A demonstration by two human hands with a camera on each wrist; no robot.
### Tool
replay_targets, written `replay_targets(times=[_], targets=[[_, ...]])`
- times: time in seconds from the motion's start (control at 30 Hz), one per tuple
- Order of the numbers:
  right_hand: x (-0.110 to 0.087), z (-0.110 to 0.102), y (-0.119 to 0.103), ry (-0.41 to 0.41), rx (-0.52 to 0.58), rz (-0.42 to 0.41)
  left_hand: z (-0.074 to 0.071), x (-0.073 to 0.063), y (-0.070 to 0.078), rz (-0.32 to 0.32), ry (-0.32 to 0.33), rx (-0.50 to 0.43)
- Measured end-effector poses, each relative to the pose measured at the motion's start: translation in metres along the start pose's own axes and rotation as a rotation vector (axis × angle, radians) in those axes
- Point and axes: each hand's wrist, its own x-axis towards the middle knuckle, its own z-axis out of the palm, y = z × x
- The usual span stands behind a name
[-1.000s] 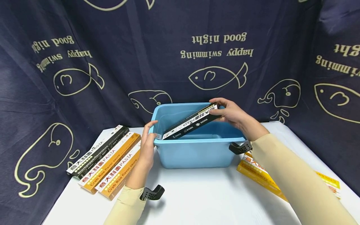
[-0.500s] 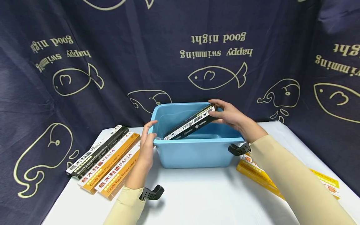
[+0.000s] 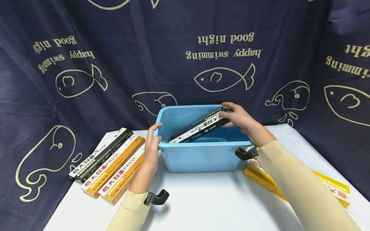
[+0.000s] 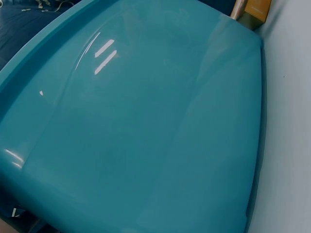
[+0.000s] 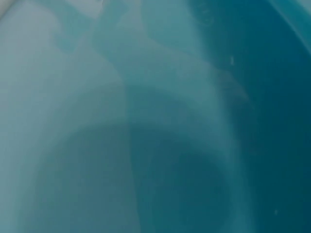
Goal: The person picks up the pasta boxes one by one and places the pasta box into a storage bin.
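Note:
A blue plastic bin [image 3: 202,158] stands in the middle of the white table. My left hand [image 3: 151,151] holds its left rim, the thumb and a finger showing at the edge. A black and white pasta box [image 3: 199,127] slants inside the bin, its left end low and its right end raised near the back right. That raised end is gripped by my right hand [image 3: 242,121], thumb on the near side. The bin's outer wall [image 4: 146,121] fills the left wrist view, without the left hand's fingers. Only a blurred blue surface [image 5: 146,145] appears in the right wrist view.
On the left lie a black pasta box [image 3: 101,155] and two orange crab roe ones [image 3: 112,166], side by side. Yellow pasta boxes [image 3: 263,178] lie at the right, partly hidden by the right sleeve. A dark fish-patterned curtain [image 3: 173,64] hangs behind the bin.
My right hand first shifts slightly left, then right, carrying the pasta box with it. The box's low end has slid a little to the right. The left hand stays at the rim.

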Motion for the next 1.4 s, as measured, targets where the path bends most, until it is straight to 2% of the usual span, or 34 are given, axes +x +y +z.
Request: replay_targets(times=[0.47, 0.93, 1.17, 1.4], targets=[[-0.002, -0.002, 0.000, 0.060, -0.200, -0.011, 0.000, 0.001, -0.001, 0.000, 0.001, -0.003], [-0.007, -0.003, -0.003, 0.093, -0.128, -0.076, 0.001, 0.000, 0.000, 0.000, -0.008, -0.017], [-0.012, -0.003, -0.002, 0.154, -0.105, -0.146, 0.001, -0.002, 0.001, -0.012, -0.019, -0.013], [-0.023, -0.005, -0.006, 0.197, -0.068, -0.182, 0.001, -0.003, 0.003, -0.006, -0.018, -0.016]])
